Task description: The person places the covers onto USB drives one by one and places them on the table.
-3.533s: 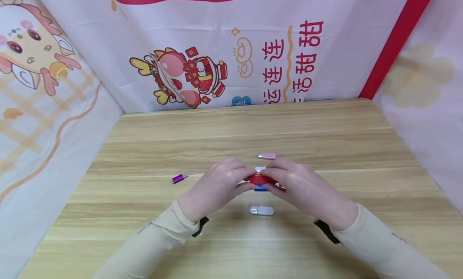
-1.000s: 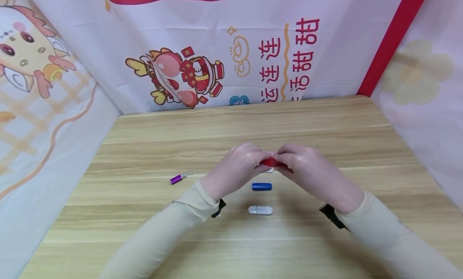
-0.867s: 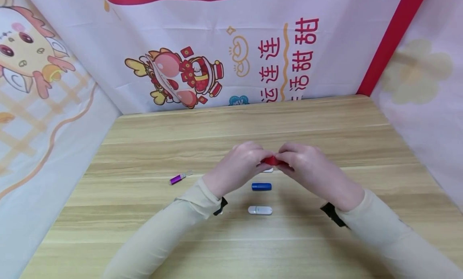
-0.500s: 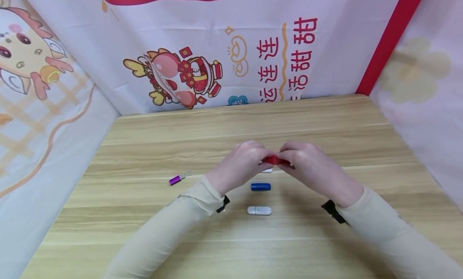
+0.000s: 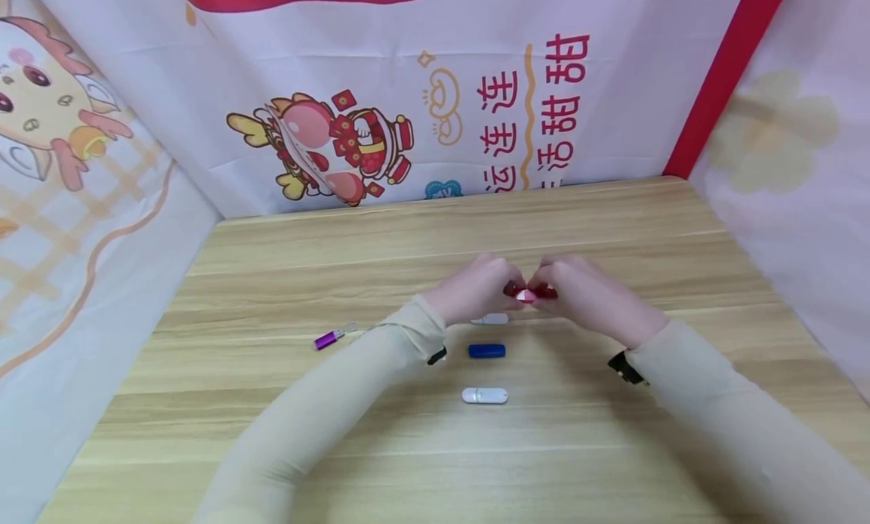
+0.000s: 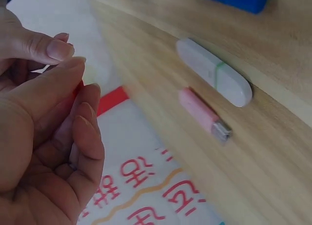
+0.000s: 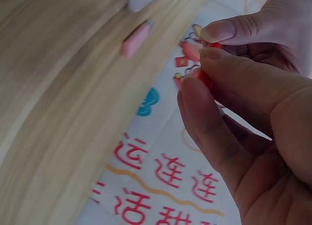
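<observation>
Above the table, both hands pinch a small glossy red object (image 5: 526, 295) between their fingertips, mostly covered by the fingers; I cannot tell its kind. From one side my left hand (image 5: 476, 288) grips it with thumb and fingers, and my right hand (image 5: 590, 296) holds it from the other, the two sets of fingertips meeting. Beneath and nearer me lie a white USB stick (image 5: 491, 319), a blue USB stick (image 5: 487, 350) and another white USB stick (image 5: 485, 396). A pink USB stick (image 6: 200, 108) shows in both wrist views but is hidden in the head view.
A purple USB stick (image 5: 328, 339) with a clear cap end lies apart on the left of the wooden table (image 5: 381, 448). Printed white cloth (image 5: 381, 33) hangs behind the far edge and along both sides.
Both hands, still holding the red object, have moved farther from me and to the right. The blue stick, partly covered at first, is now in full view; the pink one has become hidden.
</observation>
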